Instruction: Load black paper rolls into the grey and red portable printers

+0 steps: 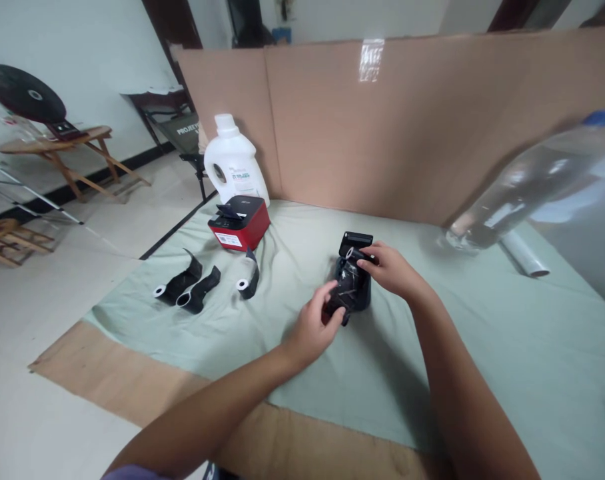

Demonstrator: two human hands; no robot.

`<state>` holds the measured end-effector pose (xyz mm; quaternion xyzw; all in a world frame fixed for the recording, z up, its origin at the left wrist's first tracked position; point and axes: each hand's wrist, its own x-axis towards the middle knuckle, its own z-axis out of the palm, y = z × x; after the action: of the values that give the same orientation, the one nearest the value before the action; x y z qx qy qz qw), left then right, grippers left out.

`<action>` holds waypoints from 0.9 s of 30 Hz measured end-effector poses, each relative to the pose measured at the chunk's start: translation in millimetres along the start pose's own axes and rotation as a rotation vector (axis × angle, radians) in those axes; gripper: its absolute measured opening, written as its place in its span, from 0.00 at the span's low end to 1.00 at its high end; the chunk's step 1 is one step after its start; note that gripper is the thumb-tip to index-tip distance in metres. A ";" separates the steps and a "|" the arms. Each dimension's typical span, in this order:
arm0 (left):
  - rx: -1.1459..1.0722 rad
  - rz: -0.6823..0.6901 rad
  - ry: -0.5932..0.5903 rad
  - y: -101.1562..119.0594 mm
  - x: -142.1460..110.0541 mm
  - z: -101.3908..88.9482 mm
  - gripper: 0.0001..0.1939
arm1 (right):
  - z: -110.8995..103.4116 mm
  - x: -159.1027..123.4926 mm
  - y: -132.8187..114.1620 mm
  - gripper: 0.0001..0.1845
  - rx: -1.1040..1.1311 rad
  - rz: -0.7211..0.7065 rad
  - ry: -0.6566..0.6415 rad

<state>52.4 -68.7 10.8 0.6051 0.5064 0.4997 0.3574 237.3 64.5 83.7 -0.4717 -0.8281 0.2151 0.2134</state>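
Note:
My right hand (382,267) pinches a small black roll (352,254) with a pale core at the top of a black device (364,299). The device's lid (356,241) stands raised behind the roll. A crinkled, shiny black strip (348,285) hangs down from the roll across the device. My left hand (322,318) has its thumb and fingers closed around the strip's lower end. Part of the device is hidden under strip and hands. To the left, three similar partly unwound rolls (242,284) with white cores lie on the green cloth (292,267).
A red and black box-shaped machine (247,227) stands before a white jug (232,157) at the back left. Cardboard (342,133) walls off the rear. At right, a large clear bottle (512,193) leans beside a grey tube (525,257). A bare wooden edge (132,363) runs along the front.

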 end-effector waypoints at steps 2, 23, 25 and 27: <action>0.063 0.052 -0.068 -3.5 -3.4 0.9 0.17 | 11.7 3.5 8.8 0.10 -0.033 -0.009 -0.004; -0.078 -0.150 -0.309 -17.7 11.3 5.2 0.13 | 44.6 6.9 11.5 0.18 -0.173 0.117 0.462; -0.089 -0.143 -0.334 -18.2 12.1 5.4 0.14 | 44.6 9.1 20.1 0.23 -0.132 0.086 0.448; -0.119 -0.134 -0.356 -17.8 12.6 5.0 0.15 | 42.2 11.2 28.3 0.24 -0.067 0.052 0.413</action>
<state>52.5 -52.0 -4.1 0.6267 0.4439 0.3888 0.5090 228.2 80.8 35.1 -0.5340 -0.7608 0.0916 0.3573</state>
